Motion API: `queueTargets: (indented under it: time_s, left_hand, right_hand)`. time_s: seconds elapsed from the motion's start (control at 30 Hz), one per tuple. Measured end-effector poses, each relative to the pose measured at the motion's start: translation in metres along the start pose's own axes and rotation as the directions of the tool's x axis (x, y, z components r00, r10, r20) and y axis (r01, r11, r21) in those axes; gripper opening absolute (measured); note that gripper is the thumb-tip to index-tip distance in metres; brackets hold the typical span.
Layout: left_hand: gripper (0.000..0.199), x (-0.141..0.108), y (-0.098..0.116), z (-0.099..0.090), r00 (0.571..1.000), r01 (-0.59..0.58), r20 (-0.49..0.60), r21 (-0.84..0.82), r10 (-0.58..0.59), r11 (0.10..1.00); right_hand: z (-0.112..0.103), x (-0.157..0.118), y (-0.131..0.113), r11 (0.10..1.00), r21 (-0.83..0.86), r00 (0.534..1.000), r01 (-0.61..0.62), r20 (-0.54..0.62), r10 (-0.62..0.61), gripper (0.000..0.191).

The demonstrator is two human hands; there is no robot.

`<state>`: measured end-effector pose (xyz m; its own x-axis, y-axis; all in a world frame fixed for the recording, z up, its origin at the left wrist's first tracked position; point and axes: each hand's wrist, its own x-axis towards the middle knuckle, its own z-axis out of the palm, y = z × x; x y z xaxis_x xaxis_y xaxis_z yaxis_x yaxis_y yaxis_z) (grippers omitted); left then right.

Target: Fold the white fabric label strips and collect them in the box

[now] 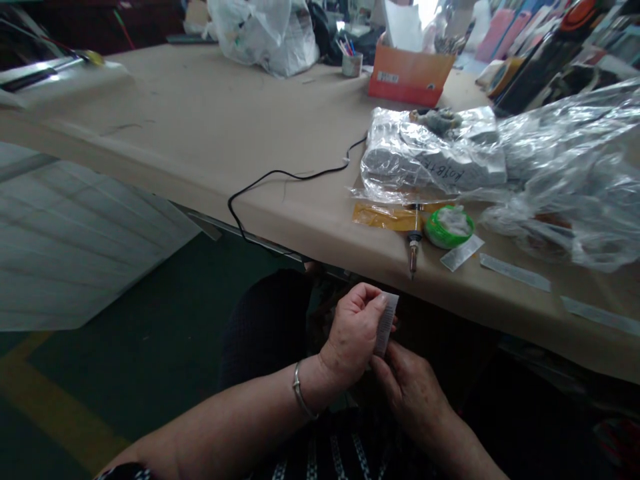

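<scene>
In the head view, a small pale strip with fine lines across it (386,323) is held upright just off the table's front edge. My left hand (350,330), with a metal bangle at its wrist, pinches the upper part between thumb and fingers. Lower down, my right hand (417,383) is closed around the bottom end, and its fingertips are partly hidden. On the table edge above them lies what looks like a soldering iron (414,247), tip toward me. Beside it is a green round tub (449,230) with white fluffy material. Similar pale strips (515,272) lie to the right.
Clear plastic wrapping (565,173) covers a marked package (440,163). A black cord (280,172) runs across the table (200,127) and over its front edge. Farther back are an orange box (410,73), a cup of pens (352,65) and a plastic bag (270,37).
</scene>
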<state>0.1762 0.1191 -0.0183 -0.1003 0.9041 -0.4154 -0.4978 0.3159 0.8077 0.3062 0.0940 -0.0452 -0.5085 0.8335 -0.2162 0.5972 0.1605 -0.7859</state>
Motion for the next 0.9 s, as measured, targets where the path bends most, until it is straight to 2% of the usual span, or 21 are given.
queueTargets:
  time_s: [0.07,0.13,0.23,0.37,0.53,0.7,0.9]
  left_hand:
    - [0.019,-0.002,0.002,-0.003,1.000,0.005,0.021,0.034,-0.005,0.999]
    - [0.020,-0.006,0.004,-0.005,0.999,-0.007,0.052,0.074,0.003,0.997]
    - [0.018,-0.014,0.006,-0.004,0.994,-0.043,0.104,0.134,0.029,0.990]
    - [0.017,-0.023,0.007,-0.002,0.987,-0.098,0.147,0.210,0.067,0.973]
    - [0.017,-0.024,0.002,-0.003,0.981,-0.149,0.163,0.298,0.104,0.943]
    - [0.017,-0.021,0.001,-0.004,0.981,-0.164,0.159,0.345,0.115,0.924]
    - [0.016,-0.009,0.007,0.000,0.966,-0.249,0.163,0.379,0.201,0.891]
  right_hand:
    - [-0.011,-0.002,0.000,1.000,0.018,0.997,0.017,-0.072,-0.016,0.026]
    - [-0.025,-0.004,0.000,0.997,0.077,0.981,0.024,-0.194,-0.009,0.026]
    - [-0.042,-0.004,-0.005,0.963,0.270,0.942,-0.006,-0.323,0.097,0.023]
    - [-0.051,0.003,-0.016,0.863,0.504,0.939,-0.024,-0.286,0.193,0.026]
    - [-0.053,0.012,-0.022,0.809,0.581,0.951,-0.088,-0.192,0.242,0.026]
    - [-0.054,0.016,-0.022,0.841,0.530,0.954,-0.105,-0.185,0.236,0.025]
    - [-0.058,0.026,-0.022,0.916,0.401,0.953,-0.017,-0.272,0.137,0.020]
